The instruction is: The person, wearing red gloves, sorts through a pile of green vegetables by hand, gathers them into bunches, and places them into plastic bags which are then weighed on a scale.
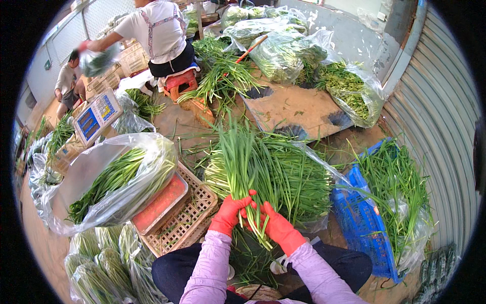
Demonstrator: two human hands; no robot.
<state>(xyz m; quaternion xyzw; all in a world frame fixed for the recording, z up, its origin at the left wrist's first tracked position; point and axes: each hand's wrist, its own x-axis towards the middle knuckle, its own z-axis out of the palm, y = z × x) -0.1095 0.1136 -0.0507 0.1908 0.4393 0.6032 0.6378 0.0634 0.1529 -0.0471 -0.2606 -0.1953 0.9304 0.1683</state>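
Observation:
A bunch of green chives stands fanned upward between my hands, its lower ends slanting down to the right. My left hand, in an orange-red rubber glove, is closed round the bunch at its lower part. The same kind of glove covers my right hand, whose fingers are closed on the lower part of the chives from the other side. Just beyond my hands lies a big pile of chives on plastic sheeting. Loose chive blades are scattered below my hands.
Left stand a scale, an open plastic bag of chives over a red tray, and a tan crate. Bagged bundles lie lower left. Right is a blue crate beside corrugated metal. Two people work behind.

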